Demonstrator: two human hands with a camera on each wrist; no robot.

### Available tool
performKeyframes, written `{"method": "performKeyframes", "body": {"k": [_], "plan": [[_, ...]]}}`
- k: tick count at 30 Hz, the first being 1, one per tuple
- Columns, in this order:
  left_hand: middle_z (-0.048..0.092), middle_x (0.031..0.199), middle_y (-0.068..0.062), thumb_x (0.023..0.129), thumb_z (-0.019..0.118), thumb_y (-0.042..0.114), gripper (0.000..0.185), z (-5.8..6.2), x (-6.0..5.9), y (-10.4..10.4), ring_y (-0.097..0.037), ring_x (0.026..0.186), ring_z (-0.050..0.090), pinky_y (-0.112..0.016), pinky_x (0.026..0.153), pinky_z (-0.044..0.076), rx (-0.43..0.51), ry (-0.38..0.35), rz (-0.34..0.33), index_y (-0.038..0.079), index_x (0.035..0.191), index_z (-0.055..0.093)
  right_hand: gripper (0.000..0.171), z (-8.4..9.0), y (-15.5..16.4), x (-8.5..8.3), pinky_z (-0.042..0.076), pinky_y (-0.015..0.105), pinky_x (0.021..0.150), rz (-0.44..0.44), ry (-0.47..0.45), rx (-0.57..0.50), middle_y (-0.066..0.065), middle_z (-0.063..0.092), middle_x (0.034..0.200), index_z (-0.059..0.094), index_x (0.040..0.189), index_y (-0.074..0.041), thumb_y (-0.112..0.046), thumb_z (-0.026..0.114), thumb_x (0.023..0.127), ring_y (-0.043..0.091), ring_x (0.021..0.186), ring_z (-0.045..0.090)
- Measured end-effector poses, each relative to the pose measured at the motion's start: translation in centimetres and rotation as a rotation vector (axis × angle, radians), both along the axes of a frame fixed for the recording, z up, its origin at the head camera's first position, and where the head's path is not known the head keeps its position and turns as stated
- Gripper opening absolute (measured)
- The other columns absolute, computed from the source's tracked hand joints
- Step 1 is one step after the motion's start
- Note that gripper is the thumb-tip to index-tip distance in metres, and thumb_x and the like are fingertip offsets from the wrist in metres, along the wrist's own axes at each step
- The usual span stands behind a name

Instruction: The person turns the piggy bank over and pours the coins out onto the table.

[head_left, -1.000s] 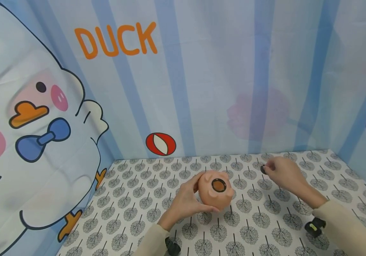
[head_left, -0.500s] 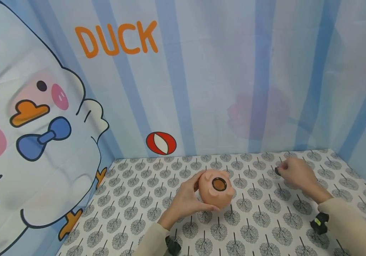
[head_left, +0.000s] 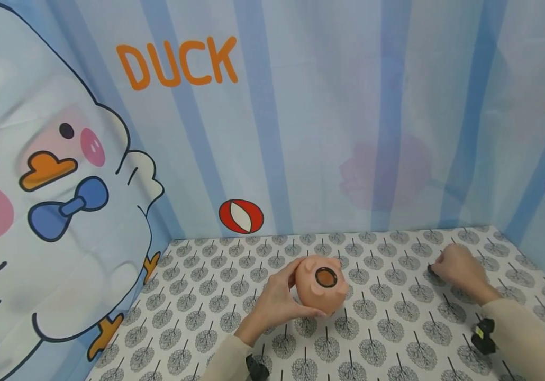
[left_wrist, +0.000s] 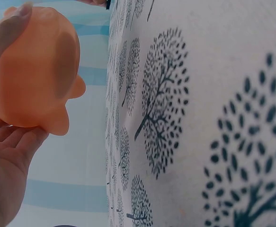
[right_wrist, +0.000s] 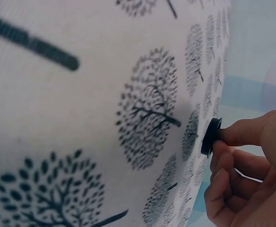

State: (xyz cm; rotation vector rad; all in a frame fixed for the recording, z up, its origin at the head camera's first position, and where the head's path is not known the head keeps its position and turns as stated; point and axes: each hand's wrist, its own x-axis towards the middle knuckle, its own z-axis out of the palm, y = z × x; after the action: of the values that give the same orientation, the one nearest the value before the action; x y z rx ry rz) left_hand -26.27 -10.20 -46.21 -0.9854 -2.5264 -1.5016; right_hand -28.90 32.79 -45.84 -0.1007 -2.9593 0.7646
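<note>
My left hand grips a round pink piggy bank, thumb at its near side and fingers round the far side. Its underside, with stubby feet and a black-rimmed round opening, faces up toward the head camera. In the left wrist view the bank is tilted, held over the cloth. Off to the right, my right hand pinches a small black round plug between thumb and fingers. The plug is close over the tabletop, its edge near the cloth; in the head view the hand hides most of it.
A white cloth with tree prints covers the table. Behind it hangs a blue striped curtain with a duck picture on the left. Each wrist wears a dark strapped device.
My right hand has moved right and slightly down toward the cloth with the plug in its fingers. The left hand and piggy bank have stayed almost where they were.
</note>
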Motion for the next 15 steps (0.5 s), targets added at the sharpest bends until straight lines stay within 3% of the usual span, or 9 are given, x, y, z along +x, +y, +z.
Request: {"method": "performKeyframes", "body": {"k": [15], "plan": [[0.052, 0.157, 0.014, 0.069, 0.098, 0.049, 0.114, -0.13, 0.01, 0.03, -0.009, 0.142, 0.057, -0.029, 0.119, 0.050, 0.003, -0.008, 0.001, 0.032, 0.163, 0.036, 0.045, -0.63, 0.30, 0.48, 0.026, 0.020, 0.045, -0.056, -0.043, 0.016, -0.011, 0.027, 0.051, 0.035, 0.053, -0.023, -0.009, 0.063, 0.086, 0.007, 0.047, 0.029]]}}
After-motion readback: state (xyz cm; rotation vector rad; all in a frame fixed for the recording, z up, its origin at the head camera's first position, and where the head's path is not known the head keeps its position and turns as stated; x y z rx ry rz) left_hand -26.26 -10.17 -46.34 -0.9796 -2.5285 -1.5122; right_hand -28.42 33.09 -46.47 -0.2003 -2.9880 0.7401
